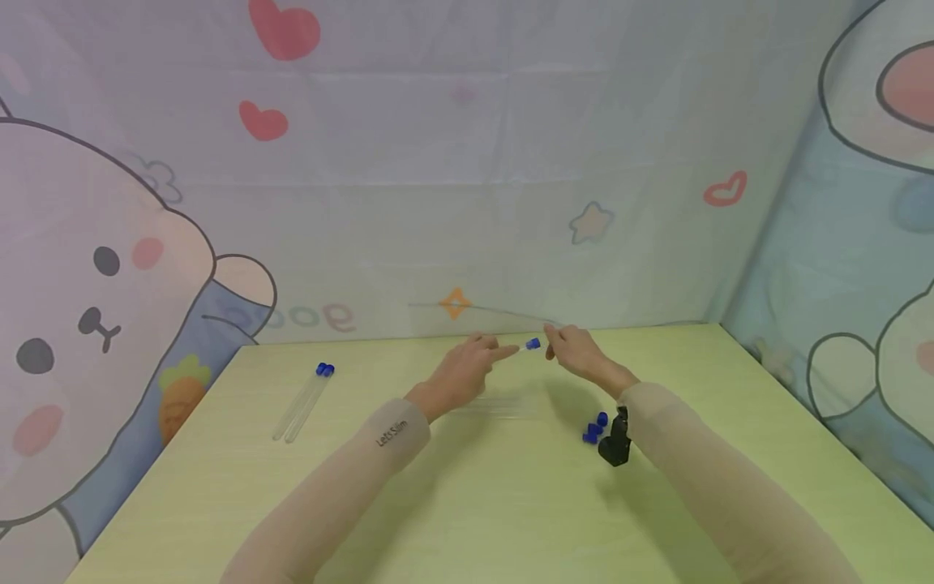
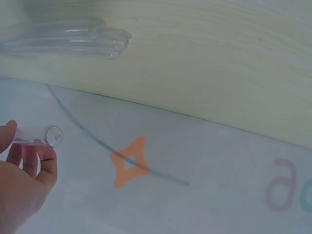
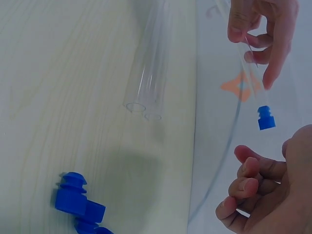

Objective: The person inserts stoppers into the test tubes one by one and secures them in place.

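Note:
My left hand (image 1: 458,375) pinches a clear test tube (image 2: 38,135) between thumb and fingers, above the table. A blue ribbed stopper (image 3: 266,121) sits in the tube's mouth, pointing toward my right hand (image 1: 584,355). The right hand is just beside the stopper, apart from it, its fingers loosely bent with nothing between them. The rounded bottom of the held tube shows in the left wrist view. Below the hands, several uncapped clear tubes (image 3: 146,73) lie side by side on the table, mouths facing right in the head view.
Several loose blue stoppers (image 3: 72,197) lie in a cluster below the right wrist. To the left, two tubes with blue stoppers (image 1: 306,404) lie parallel on the pale table (image 1: 467,519). A printed cloth backdrop (image 1: 438,203) rises behind the table's far edge.

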A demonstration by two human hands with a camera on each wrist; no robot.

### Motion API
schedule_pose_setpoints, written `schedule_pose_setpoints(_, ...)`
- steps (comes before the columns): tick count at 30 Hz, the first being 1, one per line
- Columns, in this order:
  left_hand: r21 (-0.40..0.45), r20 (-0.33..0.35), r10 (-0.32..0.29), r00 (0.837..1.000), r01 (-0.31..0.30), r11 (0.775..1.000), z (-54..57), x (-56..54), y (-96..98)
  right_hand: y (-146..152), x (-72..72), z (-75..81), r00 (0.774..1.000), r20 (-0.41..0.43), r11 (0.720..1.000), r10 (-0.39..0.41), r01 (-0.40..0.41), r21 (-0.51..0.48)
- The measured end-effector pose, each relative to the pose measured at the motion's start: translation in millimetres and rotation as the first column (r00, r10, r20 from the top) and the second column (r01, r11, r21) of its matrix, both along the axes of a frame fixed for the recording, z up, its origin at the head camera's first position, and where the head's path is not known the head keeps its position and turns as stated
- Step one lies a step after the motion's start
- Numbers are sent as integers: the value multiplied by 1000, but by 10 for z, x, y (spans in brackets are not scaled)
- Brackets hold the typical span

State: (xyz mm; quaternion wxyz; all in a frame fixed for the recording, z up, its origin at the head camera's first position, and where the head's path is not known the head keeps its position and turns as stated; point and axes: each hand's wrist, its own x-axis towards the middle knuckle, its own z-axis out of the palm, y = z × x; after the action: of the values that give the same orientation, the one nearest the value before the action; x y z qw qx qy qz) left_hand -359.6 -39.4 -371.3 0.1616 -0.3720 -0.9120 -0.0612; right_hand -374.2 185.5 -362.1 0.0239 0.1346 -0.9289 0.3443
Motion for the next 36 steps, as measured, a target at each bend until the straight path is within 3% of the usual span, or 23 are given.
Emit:
schedule_pose_setpoints(19,53,-35,44,998,-42,998,90,-2,-471,274,22,-87,999,32,1000,-27,27,8)
schedule_pose_setpoints(36,82,-72,133,988,-127,988,42,-48,-966,448,62,-140,996,69,998,-56,55,12)
